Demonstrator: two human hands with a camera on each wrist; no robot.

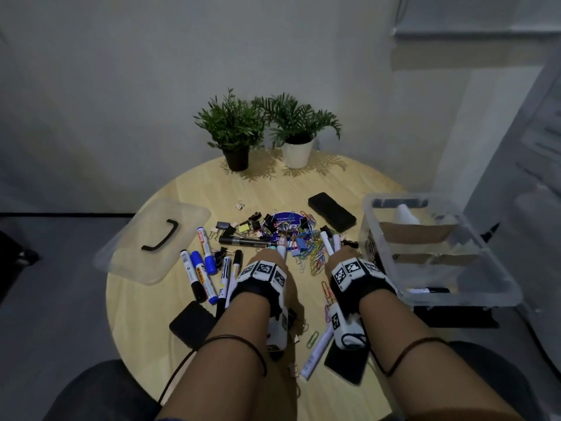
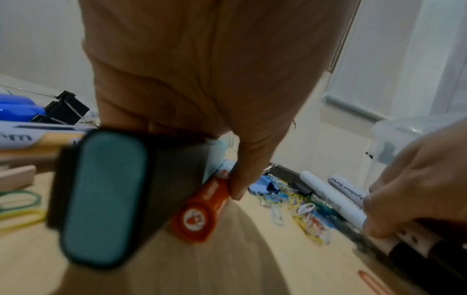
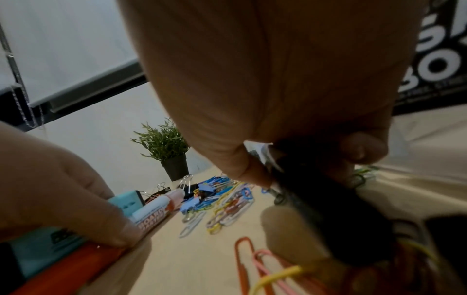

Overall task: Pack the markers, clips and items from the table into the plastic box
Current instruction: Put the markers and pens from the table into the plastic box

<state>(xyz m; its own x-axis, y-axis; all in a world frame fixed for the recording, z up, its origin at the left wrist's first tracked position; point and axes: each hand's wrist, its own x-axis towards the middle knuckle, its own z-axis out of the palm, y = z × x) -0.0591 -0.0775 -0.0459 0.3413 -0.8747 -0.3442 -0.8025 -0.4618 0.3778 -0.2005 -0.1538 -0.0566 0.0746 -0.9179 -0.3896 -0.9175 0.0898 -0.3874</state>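
While both hands gather stock for the clear plastic box, I note my left grip clasps an orange-capped marker; right grip clasps 2 white markers.

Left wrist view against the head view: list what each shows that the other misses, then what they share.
Only the left wrist view shows the teal-faced eraser and the orange marker cap gripped in the left hand.

Only the head view shows the box lid, two potted plants, and the inside of the plastic box, where one marker already lies.

Both show the right hand holding white markers, and the paper clips on the table.
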